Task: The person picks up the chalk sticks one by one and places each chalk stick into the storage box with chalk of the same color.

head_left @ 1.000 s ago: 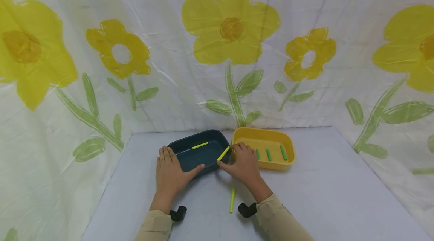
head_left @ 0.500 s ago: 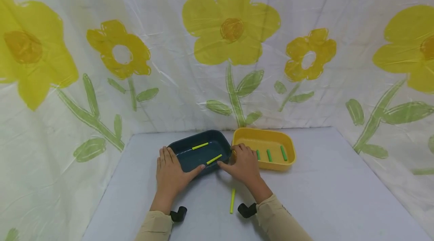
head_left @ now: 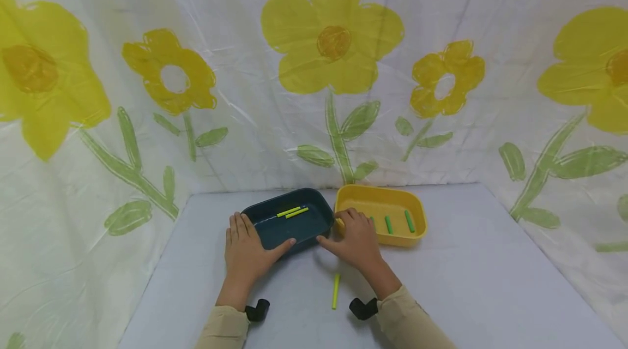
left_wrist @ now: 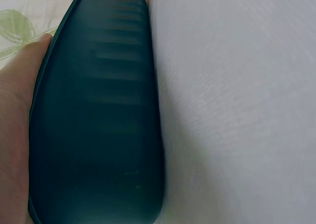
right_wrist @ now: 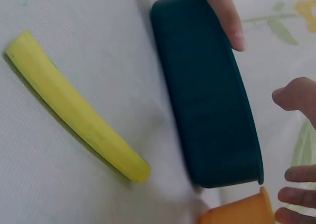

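Observation:
My left hand [head_left: 247, 253] rests on the left side of a dark teal tray [head_left: 275, 232], fingers straight and thumb along its front rim. In the left wrist view the thumb lies against the tray's wall [left_wrist: 98, 110]. Two yellow chalk sticks lie side by side inside, the nearer chalk stick [head_left: 297, 212] slightly to the right. My right hand [head_left: 355, 240] is at the tray's right end, by the yellow tray [head_left: 363, 204]. Its thumb and fingers stand apart with nothing between them in the right wrist view. Another yellow chalk stick [right_wrist: 79, 110] lies on the table before the trays.
Green chalk sticks lie in the yellow tray, including a green stick [head_left: 409, 221] at its right and one partly hidden by my right hand. A white sheet [head_left: 245, 147] with painted flowers hangs behind the white table [head_left: 466, 283].
The yellow chalk stick that was at my right fingers dropped into the teal tray and slid up beside the other one. My right hand is now without it; my left hand stayed in place.

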Available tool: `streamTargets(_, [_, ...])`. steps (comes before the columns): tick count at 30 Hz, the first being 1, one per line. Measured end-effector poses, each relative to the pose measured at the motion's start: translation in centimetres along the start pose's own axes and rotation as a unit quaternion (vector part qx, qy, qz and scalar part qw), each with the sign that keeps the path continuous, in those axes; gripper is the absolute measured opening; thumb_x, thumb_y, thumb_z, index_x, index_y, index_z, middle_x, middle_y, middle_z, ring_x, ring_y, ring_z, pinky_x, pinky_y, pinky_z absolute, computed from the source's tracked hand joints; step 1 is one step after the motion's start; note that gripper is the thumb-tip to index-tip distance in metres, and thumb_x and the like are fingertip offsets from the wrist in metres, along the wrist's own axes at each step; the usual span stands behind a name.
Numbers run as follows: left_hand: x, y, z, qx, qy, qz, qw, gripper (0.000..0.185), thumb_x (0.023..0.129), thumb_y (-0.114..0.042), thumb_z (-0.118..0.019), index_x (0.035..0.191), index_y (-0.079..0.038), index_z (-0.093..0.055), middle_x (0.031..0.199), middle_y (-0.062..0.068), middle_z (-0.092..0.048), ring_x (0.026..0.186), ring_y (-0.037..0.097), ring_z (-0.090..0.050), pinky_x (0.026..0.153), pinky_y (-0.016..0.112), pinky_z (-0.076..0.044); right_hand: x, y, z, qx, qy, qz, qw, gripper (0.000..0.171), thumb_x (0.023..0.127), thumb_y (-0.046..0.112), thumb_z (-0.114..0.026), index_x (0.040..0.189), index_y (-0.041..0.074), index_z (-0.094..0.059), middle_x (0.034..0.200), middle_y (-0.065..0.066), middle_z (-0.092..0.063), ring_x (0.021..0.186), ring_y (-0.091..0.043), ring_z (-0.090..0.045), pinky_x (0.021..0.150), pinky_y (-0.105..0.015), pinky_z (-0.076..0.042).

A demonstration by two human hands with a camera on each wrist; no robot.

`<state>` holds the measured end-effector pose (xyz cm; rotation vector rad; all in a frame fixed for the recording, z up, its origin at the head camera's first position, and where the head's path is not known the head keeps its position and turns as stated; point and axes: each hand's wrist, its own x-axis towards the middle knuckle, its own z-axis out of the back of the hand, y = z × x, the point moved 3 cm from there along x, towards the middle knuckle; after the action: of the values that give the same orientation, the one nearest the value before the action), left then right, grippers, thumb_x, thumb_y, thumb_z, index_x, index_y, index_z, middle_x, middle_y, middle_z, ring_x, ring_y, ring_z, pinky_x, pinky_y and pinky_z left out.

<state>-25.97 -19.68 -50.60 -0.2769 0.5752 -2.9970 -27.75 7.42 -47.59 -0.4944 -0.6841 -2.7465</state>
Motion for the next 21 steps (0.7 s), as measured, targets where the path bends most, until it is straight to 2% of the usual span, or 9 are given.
streamTargets(11, [0.0, 0.0, 0.1, -0.004, 0.005, 0.003, 1.0, 0.156, 0.073, -0.105, -0.045, 0.163, 0.015, -0.004, 0.173, 0.036, -0.001, 0.164, 0.049, -0.002, 0.133, 0.063, -0.009, -1.2, 0.4, 1.3, 0.033, 0.022, 0.011, 0.999, 0.068, 0.078, 0.062, -0.087, 0.123, 0.014, -0.071, 0.123, -0.001, -0.067, 0.109, -0.025, -0.061, 0.095, -0.048, -0.053])
streamTargets(17, [0.0, 0.0, 0.0, -0.005, 0.009, 0.006, 0.9999, 0.157, 0.072, -0.106, -0.044, 0.164, 0.014, -0.004, 0.174, 0.036, -0.003, 0.164, 0.049, -0.001, 0.133, 0.063, -0.009, -2.2, 0.6, 2.2, 0.045, 0.022, 0.037, 0.998, 0.067, 0.077, 0.062, -0.088, 0.122, 0.014, -0.072, 0.122, -0.001, -0.067, 0.11, -0.023, -0.062, 0.093, -0.045, -0.058])
streamTargets(21, [-0.1, 0.0, 0.1, -0.006, 0.011, 0.007, 0.9999, 0.157, 0.072, -0.106, -0.044, 0.164, 0.014, -0.003, 0.174, 0.036, -0.002, 0.165, 0.049, 0.0, 0.133, 0.063, -0.009, -2.9, 0.7, 2.5, 0.03, 0.019, 0.059, 0.998, 0.066, 0.078, 0.063, -0.086, 0.124, 0.016, -0.072, 0.123, -0.003, -0.068, 0.108, -0.022, -0.062, 0.088, -0.043, -0.06])
